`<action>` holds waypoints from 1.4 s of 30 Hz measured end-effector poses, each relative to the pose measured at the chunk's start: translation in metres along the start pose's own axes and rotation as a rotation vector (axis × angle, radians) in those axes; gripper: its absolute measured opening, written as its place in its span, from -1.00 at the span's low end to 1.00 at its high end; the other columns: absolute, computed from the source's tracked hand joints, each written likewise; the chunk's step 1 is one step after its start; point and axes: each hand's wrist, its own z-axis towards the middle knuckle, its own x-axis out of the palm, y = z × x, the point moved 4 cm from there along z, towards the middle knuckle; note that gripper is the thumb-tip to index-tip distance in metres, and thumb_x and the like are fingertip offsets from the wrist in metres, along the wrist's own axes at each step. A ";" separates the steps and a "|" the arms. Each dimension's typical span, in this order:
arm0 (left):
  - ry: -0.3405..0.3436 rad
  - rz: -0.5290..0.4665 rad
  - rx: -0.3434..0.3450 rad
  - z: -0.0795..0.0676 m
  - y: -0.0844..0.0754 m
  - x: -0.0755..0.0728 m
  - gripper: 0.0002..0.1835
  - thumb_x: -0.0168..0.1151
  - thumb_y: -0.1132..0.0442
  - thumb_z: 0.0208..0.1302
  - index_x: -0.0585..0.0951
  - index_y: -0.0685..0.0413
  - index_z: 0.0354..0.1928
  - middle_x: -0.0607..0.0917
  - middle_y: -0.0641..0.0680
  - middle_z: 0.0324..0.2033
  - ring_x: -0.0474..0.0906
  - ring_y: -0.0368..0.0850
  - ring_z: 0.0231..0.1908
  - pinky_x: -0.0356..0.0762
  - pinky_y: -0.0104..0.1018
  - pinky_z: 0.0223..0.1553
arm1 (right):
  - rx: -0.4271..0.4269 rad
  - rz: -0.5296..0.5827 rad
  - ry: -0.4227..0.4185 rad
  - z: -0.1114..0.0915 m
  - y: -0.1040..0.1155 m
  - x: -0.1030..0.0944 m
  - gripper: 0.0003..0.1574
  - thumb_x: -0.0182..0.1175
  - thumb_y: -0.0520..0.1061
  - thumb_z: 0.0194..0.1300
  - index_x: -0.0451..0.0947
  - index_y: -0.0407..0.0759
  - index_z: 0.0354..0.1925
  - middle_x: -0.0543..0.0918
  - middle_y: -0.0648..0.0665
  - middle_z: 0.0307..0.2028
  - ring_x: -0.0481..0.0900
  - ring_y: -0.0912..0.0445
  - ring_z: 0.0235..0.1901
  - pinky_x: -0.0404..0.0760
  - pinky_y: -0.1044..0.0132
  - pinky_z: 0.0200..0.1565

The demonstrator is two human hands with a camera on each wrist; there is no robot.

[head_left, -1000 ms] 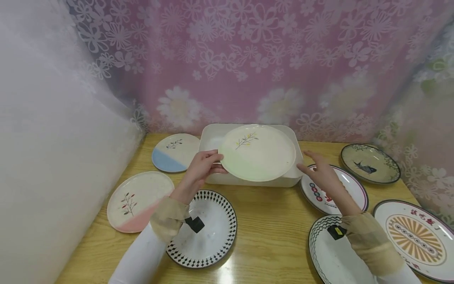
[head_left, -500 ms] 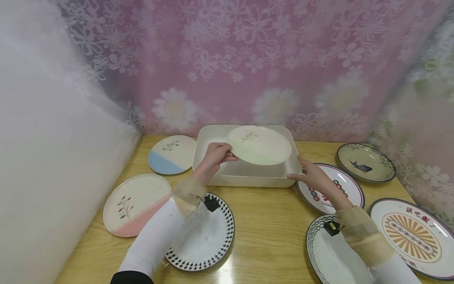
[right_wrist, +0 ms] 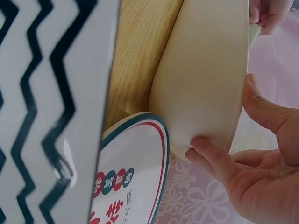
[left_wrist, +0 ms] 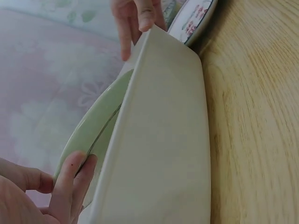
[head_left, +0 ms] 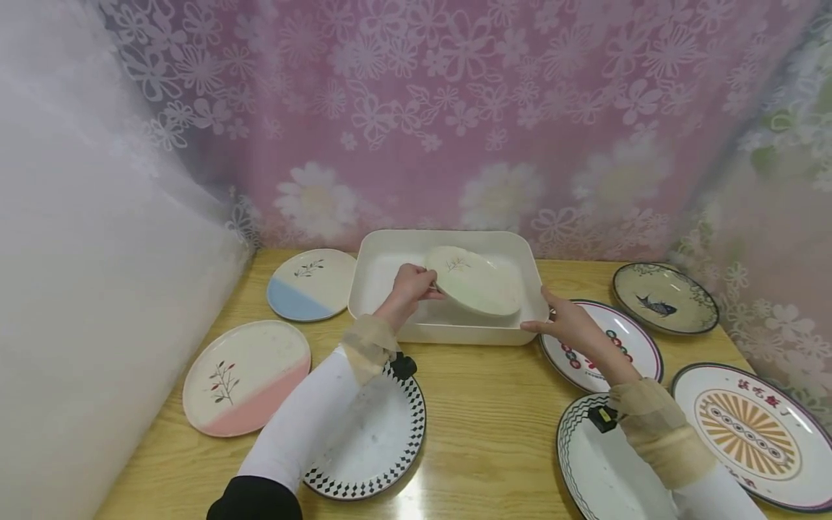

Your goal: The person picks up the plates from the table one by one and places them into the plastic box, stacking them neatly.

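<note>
A cream and pale-green plate (head_left: pixel 477 282) with a twig drawing tilts inside a white rectangular tub (head_left: pixel 455 334), its right side lower. My left hand (head_left: pixel 411 285) pinches its left edge, thumb on one face and fingers on the other, as the left wrist view shows. At the tub's front right corner, my right hand (head_left: pixel 568 325) holds the wall. In the right wrist view its thumb is at the rim and its fingers (right_wrist: pixel 210 156) lie against the outer side. The tub's front wall hides the plate's lower edge in the left wrist view.
Left of the tub lie a blue-and-cream plate (head_left: pixel 312 285) and a pink-and-cream plate (head_left: pixel 247 375). A diamond-rimmed plate (head_left: pixel 364 433) sits under my left forearm. On the right are a red-lettered plate (head_left: pixel 633 336), a fish plate (head_left: pixel 666 297), a zigzag-rimmed plate (head_left: pixel 604 469) and a sunburst plate (head_left: pixel 747 433).
My left hand has moved forward and right, lowering the plate from above the tub into it and tilting it. My right hand has come in from the right to the tub's corner.
</note>
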 end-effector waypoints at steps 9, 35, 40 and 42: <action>0.090 0.064 -0.116 0.005 0.006 0.010 -0.85 -0.05 0.54 0.42 0.53 0.43 -0.23 0.65 0.29 -0.26 0.78 0.11 -0.32 0.75 -0.24 -0.17 | -0.025 -0.014 -0.002 -0.002 0.002 0.003 0.31 0.30 0.19 0.38 -0.30 -0.42 0.56 0.05 -0.61 0.45 0.24 -0.47 0.36 0.43 -0.29 0.26; 0.268 0.533 -0.214 0.009 0.017 0.003 -0.26 -0.03 0.19 0.55 -0.05 0.33 0.58 0.22 0.37 0.47 0.66 0.20 -0.02 0.67 -0.08 0.06 | -0.021 0.025 -0.027 -0.004 -0.002 0.002 0.33 0.31 0.20 0.37 -0.30 -0.42 0.57 0.03 -0.59 0.47 0.24 -0.46 0.37 0.37 -0.33 0.29; 0.260 0.631 -0.192 0.011 0.019 0.001 -0.34 -0.04 0.18 0.56 0.09 0.34 0.54 0.43 0.36 0.28 0.61 0.16 0.04 0.65 -0.07 0.08 | -0.014 0.036 -0.019 -0.004 -0.003 0.003 0.35 0.31 0.24 0.36 -0.31 -0.40 0.57 0.01 -0.58 0.47 0.22 -0.46 0.38 0.35 -0.33 0.30; 0.266 0.626 -0.191 0.011 0.019 0.000 -0.34 -0.05 0.18 0.56 0.09 0.35 0.54 0.44 0.36 0.26 0.61 0.17 0.03 0.66 -0.08 0.06 | -0.010 0.037 -0.017 -0.005 -0.003 0.002 0.37 0.31 0.26 0.34 -0.32 -0.40 0.57 0.01 -0.59 0.47 0.22 -0.46 0.38 0.34 -0.34 0.30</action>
